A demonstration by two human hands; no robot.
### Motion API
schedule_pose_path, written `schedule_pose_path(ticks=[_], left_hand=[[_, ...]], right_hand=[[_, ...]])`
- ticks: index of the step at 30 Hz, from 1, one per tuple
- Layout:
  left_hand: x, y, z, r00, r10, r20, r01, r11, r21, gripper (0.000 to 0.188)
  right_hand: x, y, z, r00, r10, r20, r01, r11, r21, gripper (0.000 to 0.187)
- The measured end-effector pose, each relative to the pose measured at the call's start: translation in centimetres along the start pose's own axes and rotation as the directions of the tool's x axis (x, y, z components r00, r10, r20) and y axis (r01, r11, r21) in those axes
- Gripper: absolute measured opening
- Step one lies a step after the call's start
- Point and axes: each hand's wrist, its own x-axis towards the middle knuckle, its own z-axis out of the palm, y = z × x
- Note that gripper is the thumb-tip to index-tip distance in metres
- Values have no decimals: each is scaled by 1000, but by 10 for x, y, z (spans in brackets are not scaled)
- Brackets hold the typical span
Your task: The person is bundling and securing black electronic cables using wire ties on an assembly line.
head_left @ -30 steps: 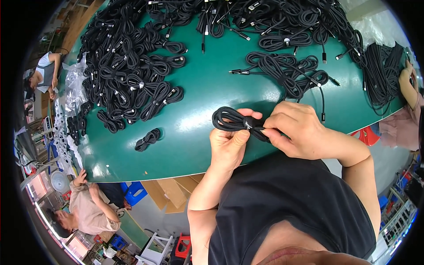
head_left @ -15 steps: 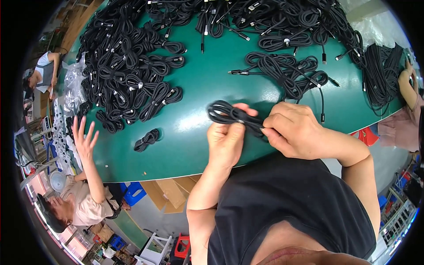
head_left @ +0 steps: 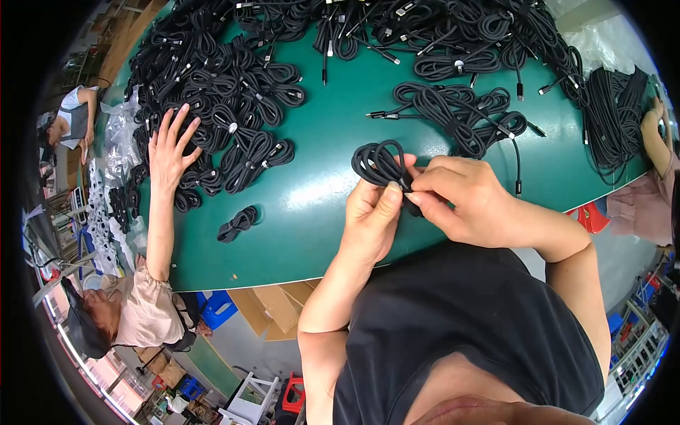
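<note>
Above the near edge of the green table, my left hand (head_left: 377, 212) is closed around a coiled black cable (head_left: 379, 164), its loops standing out past the thumb. My right hand (head_left: 460, 198) pinches the same coil at its bound middle, fingertips against the left thumb. What exactly lies between those right fingertips is hidden. Just beyond my hands rest a few loosely bundled black cables (head_left: 453, 117) with their plugs sticking out. Off to the left a small tied cable coil (head_left: 238, 224) lies by itself.
A large heap of coiled cables (head_left: 212, 92) covers the table's (head_left: 283, 248) far left. Long cables (head_left: 613, 120) hang over at the right. A co-worker's hand (head_left: 170, 152) rests on the left heap. Other people sit at the left and right. A blue stool (head_left: 216, 309) stands below.
My hands and the coil have shifted slightly, the coil turning and moving right. The co-worker's raised hand at the left has come down onto the heap, nudging some coils.
</note>
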Motion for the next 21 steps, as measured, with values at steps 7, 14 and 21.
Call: schedule_pose_path(ticks=[7, 14, 21], left_hand=[[7, 11, -14, 950, -149, 275, 170, 984, -54, 58], [2, 11, -7, 979, -154, 135, 161, 986, -44, 57], [-3, 13, -8, 977, -198, 74, 190, 977, 99, 44]], right_hand=[[25, 0, -26, 991, 127, -37, -122, 986, 114, 38], [23, 22, -15, 930, 360, 78, -336, 742, 580, 32], [32, 21, -22, 865, 429, 262, -480, 554, 680, 33]])
